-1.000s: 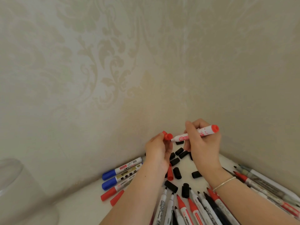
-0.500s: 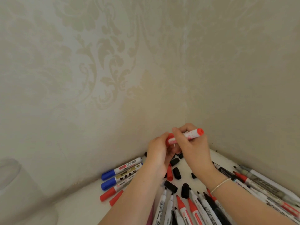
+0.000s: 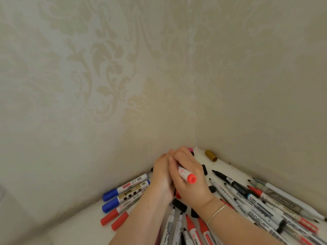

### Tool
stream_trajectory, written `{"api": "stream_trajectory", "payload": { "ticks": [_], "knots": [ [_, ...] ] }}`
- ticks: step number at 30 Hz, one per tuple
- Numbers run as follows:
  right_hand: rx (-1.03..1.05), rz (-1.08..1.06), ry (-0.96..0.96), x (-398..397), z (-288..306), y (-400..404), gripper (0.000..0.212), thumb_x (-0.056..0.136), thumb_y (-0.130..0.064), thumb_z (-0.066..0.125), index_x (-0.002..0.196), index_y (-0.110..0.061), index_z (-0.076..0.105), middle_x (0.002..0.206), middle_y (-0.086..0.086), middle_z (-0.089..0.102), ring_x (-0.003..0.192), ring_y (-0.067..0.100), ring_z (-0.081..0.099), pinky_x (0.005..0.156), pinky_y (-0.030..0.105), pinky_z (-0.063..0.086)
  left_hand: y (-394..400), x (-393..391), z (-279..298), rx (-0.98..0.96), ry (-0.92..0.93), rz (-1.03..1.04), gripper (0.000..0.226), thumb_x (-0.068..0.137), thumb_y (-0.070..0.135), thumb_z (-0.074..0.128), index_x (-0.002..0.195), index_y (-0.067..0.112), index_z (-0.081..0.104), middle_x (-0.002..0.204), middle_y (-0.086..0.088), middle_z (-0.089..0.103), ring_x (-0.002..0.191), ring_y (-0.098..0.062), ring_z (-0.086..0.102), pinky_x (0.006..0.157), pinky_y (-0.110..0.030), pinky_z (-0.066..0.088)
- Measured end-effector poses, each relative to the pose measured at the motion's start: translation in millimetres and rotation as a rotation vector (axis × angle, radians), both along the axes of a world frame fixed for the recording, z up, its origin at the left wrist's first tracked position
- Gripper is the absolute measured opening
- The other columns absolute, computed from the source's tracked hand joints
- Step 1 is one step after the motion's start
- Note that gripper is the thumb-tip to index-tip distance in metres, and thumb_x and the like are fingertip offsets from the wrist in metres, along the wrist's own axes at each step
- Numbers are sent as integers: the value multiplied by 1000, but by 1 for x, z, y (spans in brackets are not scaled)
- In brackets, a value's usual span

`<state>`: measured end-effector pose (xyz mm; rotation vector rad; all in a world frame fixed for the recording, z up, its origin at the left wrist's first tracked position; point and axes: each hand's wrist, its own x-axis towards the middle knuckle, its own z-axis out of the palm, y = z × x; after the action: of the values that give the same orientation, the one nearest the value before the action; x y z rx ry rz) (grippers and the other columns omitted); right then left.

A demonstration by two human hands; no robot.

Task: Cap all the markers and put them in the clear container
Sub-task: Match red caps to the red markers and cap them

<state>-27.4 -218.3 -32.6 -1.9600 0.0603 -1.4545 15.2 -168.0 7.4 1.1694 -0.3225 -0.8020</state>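
Both hands were pressed together—right hand (image 3: 191, 181) gripping a red marker (image 3: 185, 175), left hand (image 3: 162, 175) hidden at its cap end, grip unclear—so a crooked cap might pop off; no container in view.

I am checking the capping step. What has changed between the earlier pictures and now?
The red cap, held apart from the tip before, is no longer visible. The hands have closed together and sunk toward the table corner. The right hand grips the red marker, its end now pointing at the camera; the left hand presses against it. The capped blue markers stayed put.
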Motion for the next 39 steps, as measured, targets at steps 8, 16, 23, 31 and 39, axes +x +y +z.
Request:
{"api": "stream_trajectory", "payload": {
  "ticks": [8,16,23,31,39],
  "knots": [
    [-80,-65,30,-3,-9,-13,29,94,-20,45,69,-6,51,74,1,49,56,15,47,50,38,45,-8,-9,0,-5,141,-7,36,99,6,28,67,11,42,56,-5,42,53,-13,48,51,-22,43],
    [428,199,222,-10,22,-4,6,83,-15,71,87,-10,71,87,0,67,80,9,65,75,20,53,-16,30,-12,24,-15,342,20,100,21,44,95,7,57,82,-14,60,74,-24,61,67,-34,49],
    [430,422,688,-34,55,-15,36,90,-5,60,120,-24,59,102,7,69,73,23,71,74,41,59,-2,37,9,59,-605,512,19,101,19,42,93,14,58,68,0,53,55,-4,52,57,-20,44],
    [274,249,592,-17,41,-4,55,90,-1,42,122,-46,37,81,22,60,60,35,52,52,48,45,0,23,28,-38,-479,245,22,104,21,37,97,10,54,92,-11,73,87,-15,70,74,-17,53],
    [798,421,646,-19,55,-27,14,80,0,49,89,-4,59,64,13,53,43,15,40,41,23,30,3,23,30,-42,-222,59,24,105,22,34,103,7,52,107,-11,72,89,-20,71,73,-29,57]
  ]
}}
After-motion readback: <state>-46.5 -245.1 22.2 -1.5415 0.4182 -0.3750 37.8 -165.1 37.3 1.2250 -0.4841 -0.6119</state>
